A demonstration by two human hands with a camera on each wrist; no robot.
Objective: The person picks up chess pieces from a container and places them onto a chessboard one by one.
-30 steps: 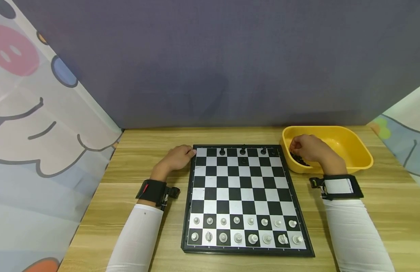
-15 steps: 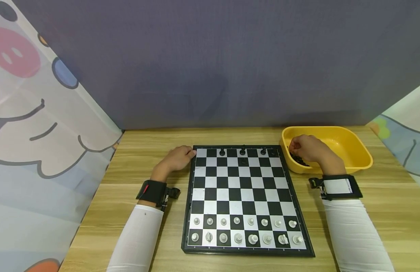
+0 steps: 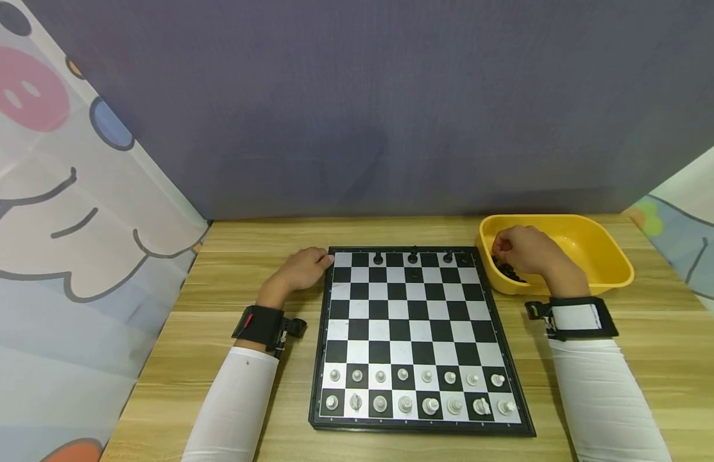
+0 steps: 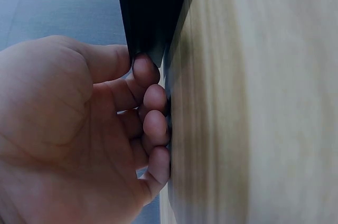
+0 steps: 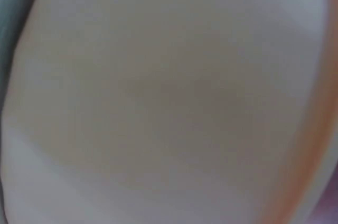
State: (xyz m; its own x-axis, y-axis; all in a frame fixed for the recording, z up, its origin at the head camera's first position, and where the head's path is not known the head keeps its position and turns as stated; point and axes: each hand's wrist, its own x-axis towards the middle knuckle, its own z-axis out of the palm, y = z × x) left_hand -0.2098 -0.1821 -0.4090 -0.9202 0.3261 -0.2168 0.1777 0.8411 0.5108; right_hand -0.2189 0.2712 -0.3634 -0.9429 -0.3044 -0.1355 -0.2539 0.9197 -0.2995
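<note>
At the far left corner of the chessboard (image 3: 396,310), my left hand (image 3: 301,268) pinches the black edge. The left wrist view shows the thumb and forefinger of this hand (image 4: 105,113) at the board's corner (image 4: 153,18), other fingers curled against the wooden table. My right hand (image 3: 527,250) reaches down into the yellow basin (image 3: 613,273), fingers bent over small black chess pieces (image 3: 509,273). Its fingertips are hidden, so I cannot tell whether they hold a piece. White chess pieces (image 3: 405,403) fill the two near rows. Several black pieces (image 3: 412,258) stand along the far row.
The wooden table (image 3: 229,269) runs up to a dark grey panel (image 3: 357,115) at the back. A cartoon-print curtain (image 3: 74,256) hangs at the left. The basin stands close to the board's far right corner. A pale blur fills the right wrist view.
My right hand shifts very slightly among the pieces in the basin. My left hand stays at the board's corner, and the pieces on the board look unmoved.
</note>
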